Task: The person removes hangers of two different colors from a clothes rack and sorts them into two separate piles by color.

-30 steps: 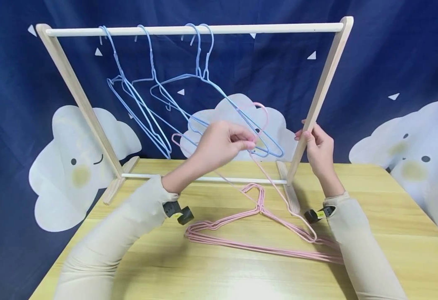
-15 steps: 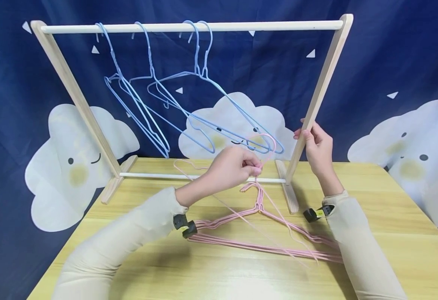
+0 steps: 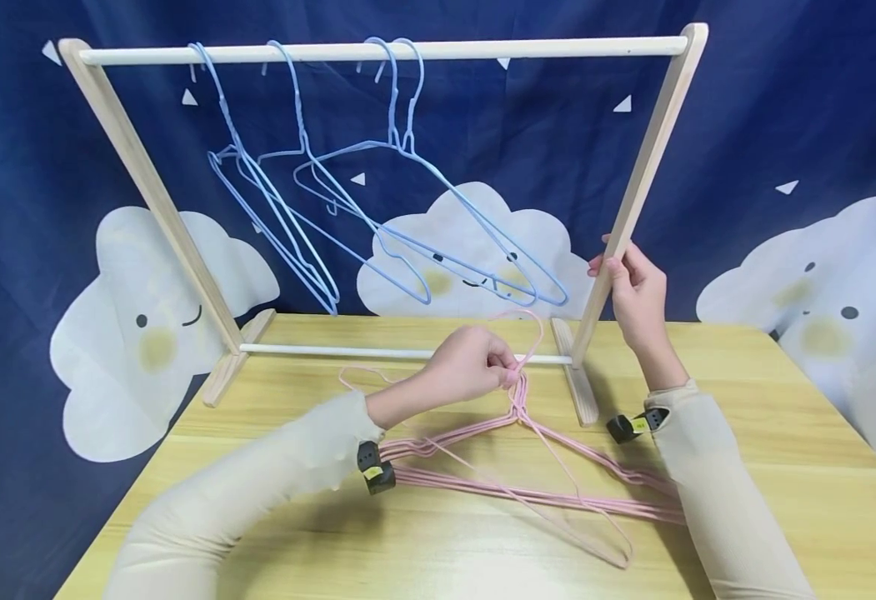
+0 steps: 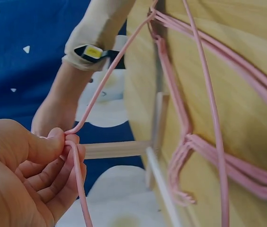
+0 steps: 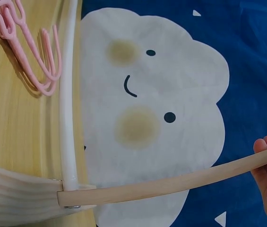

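My left hand (image 3: 475,362) pinches a pink wire hanger (image 3: 539,329) between thumb and fingers at the base of its hook. This hanger is tilted over a stack of pink hangers (image 3: 453,479) lying on the table, its lower bar crossing theirs in the head view. The left wrist view shows its wire (image 4: 106,78) bent at the fingertips. With the thumb in front and fingers behind, my right hand (image 3: 640,296) grips the right upright (image 3: 651,158) of a wooden clothes rack. Several blue hangers (image 3: 438,173) hang from the rack's top rail (image 3: 528,50), left of centre.
A white lower rod (image 3: 347,352) joins the rack's feet near the back of the wooden table (image 3: 753,433). Close behind hangs a dark blue curtain (image 3: 768,92) printed with white clouds. The blue hangers' lower corners reach down near the table's back edge.
My left hand has come down with the pink hanger, from in front of the blue hangers to over the pink stack. My right hand keeps its grip on the upright.
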